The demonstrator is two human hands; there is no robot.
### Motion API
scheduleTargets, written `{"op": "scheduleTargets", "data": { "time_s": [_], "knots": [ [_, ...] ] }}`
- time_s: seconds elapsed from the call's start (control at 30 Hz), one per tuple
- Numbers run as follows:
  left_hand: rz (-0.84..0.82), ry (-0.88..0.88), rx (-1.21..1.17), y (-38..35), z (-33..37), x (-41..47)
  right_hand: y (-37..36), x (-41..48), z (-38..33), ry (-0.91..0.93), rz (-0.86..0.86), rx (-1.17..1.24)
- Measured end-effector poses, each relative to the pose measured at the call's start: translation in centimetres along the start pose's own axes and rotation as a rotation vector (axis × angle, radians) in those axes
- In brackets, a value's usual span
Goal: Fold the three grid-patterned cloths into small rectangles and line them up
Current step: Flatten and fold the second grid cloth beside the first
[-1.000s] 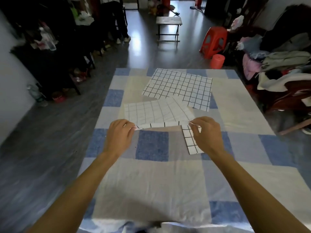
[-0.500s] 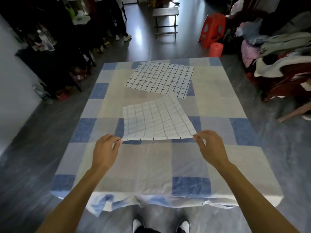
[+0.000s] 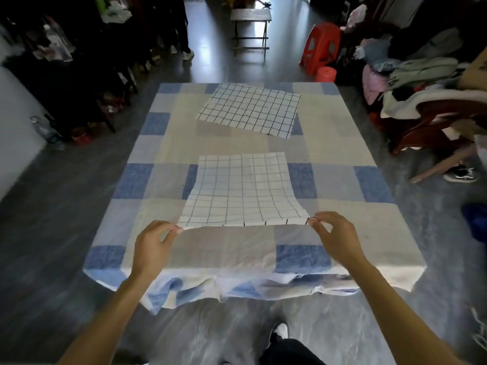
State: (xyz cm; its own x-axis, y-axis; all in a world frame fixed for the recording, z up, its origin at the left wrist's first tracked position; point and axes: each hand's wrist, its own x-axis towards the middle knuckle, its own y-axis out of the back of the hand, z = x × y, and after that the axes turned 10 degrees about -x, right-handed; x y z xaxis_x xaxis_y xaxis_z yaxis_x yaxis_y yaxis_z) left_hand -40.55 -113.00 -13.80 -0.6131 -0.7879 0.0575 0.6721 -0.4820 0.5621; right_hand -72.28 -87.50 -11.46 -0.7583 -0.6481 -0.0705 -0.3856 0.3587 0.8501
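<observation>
Left hand [image 3: 151, 246] and right hand [image 3: 333, 237] pinch near cloth [image 3: 243, 191] corners; uneven pull risks skewed fold.

Blue-checked tablecloth [image 3: 168, 119], red stool [image 3: 320, 46], wooden bench [image 3: 250, 15]; heaped clothes [image 3: 419, 67] right

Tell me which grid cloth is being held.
The nearer cloth: left hand and right hand pinch its front corners. The far cloth lies flat, untouched.
</observation>
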Motion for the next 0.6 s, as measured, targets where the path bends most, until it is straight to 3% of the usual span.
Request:
{"op": "scheduleTargets", "data": {
  "time_s": [0.23, 0.33, 0.6],
  "knots": [
    [0.121, -0.096, 0.022, 0.8, 0.1, -1.3, -1.2, -4.0, -0.9, -0.093, 0.064, 0.070],
    [0.218, -0.067, -0.015, 0.8, 0.8, 0.0, -1.3, -2.9, -1.8, -0.095, 0.105, 0.084],
    [0.290, 0.117, -0.110, -1.6, 3.0, 8.5, -3.0, 6.3, -2.3, -0.116, 0.156, 0.102]
  ]
}}
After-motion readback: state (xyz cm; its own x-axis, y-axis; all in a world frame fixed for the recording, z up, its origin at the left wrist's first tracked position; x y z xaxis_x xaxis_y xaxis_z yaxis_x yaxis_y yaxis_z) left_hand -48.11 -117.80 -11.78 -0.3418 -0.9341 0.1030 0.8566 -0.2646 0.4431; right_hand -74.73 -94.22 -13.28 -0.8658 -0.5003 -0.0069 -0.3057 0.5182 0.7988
